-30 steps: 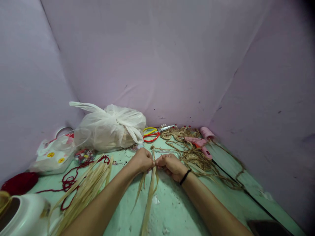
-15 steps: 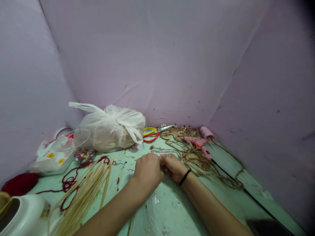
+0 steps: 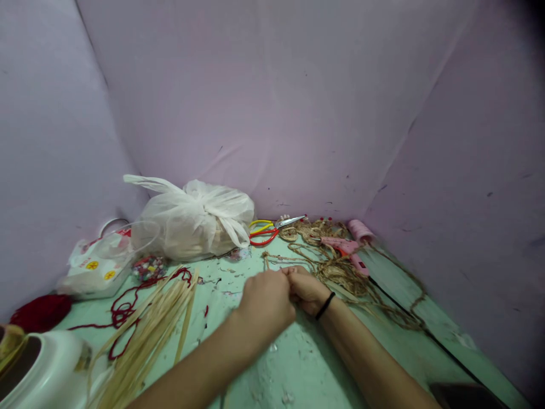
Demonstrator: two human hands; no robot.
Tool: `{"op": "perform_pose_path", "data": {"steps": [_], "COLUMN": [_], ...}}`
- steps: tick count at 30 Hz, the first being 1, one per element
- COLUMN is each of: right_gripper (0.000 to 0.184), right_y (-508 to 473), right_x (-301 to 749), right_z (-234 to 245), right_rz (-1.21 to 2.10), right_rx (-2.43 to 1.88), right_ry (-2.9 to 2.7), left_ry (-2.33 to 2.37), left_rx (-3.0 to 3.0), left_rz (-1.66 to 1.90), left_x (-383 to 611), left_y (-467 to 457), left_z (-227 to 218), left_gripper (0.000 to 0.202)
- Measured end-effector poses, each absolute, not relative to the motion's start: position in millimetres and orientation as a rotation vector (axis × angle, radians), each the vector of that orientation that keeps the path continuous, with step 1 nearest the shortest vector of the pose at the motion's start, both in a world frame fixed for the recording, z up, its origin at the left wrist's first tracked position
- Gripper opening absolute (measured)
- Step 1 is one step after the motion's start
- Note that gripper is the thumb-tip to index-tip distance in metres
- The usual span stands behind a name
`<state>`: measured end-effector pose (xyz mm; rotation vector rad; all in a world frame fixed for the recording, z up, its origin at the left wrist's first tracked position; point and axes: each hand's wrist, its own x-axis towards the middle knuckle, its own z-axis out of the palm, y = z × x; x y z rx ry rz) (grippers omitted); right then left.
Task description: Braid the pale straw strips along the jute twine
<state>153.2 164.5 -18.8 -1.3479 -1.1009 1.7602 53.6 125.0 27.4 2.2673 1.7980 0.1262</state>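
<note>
My left hand [image 3: 268, 298] is closed in a fist above the green table, its back toward me. A thin length of brown twine [image 3: 265, 260] runs from a knot-like bend down behind its knuckles. My right hand [image 3: 307, 289], with a black band at the wrist, is closed in a pinch against the left one. The twine between the two hands is mostly hidden by the fingers. A tangle of the same brown twine [image 3: 336, 272] lies just beyond my right hand. Scissors [image 3: 272, 230] with red and yellow handles rest behind the hands.
At right are a pink glue gun [image 3: 344, 250], its black cord and a pink thread spool [image 3: 360, 231]. On the left lie a tied white plastic bag [image 3: 191, 227], pale fibre strips [image 3: 157, 329], dark red yarn [image 3: 42, 312], a bead packet [image 3: 149, 268] and a white container [image 3: 55, 369].
My left hand has turned and moved slightly right, pressing closer over the right hand. The whole view has shifted a little, and the things on the table have stayed in place.
</note>
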Motion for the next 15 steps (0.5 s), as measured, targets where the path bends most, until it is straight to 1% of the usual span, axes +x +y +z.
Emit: {"op": "perform_pose_path", "data": {"steps": [3,4,6,9,12,15], "right_gripper": [0.010,0.010,0.010,0.010,0.007,0.003], "right_y": [166.2,166.4,166.3,165.9,166.1,167.1], "right_x": [155.3,155.9,156.8,157.2,155.9,153.5], "right_z": [-18.8,-18.4,-17.5,-17.6,-20.0,-24.2], "right_rz": [1.773,1.783,1.797,1.811,1.824,1.703], "right_rx": [-1.397,-1.393,-1.372,-1.316,-1.223,-1.231], "right_ry": [-1.158,-1.170,-1.171,-1.154,-1.177,-1.275], "left_ry": [1.983,1.942,1.771,1.486,1.319,1.362], "left_rx": [2.031,1.890,1.524,1.189,1.036,0.999], "left_rz": [0.527,0.556,0.466,0.416,0.445,0.439], "left_x": [30.7,25.3,19.6,20.0,21.9,22.6], "left_y": [146.8,153.3,162.7,168.2,170.0,171.5], "left_z": [40.0,40.5,35.7,20.6,7.4,-0.2], "left_gripper": [0.023,0.022,0.020,0.017,0.016,0.016]}}
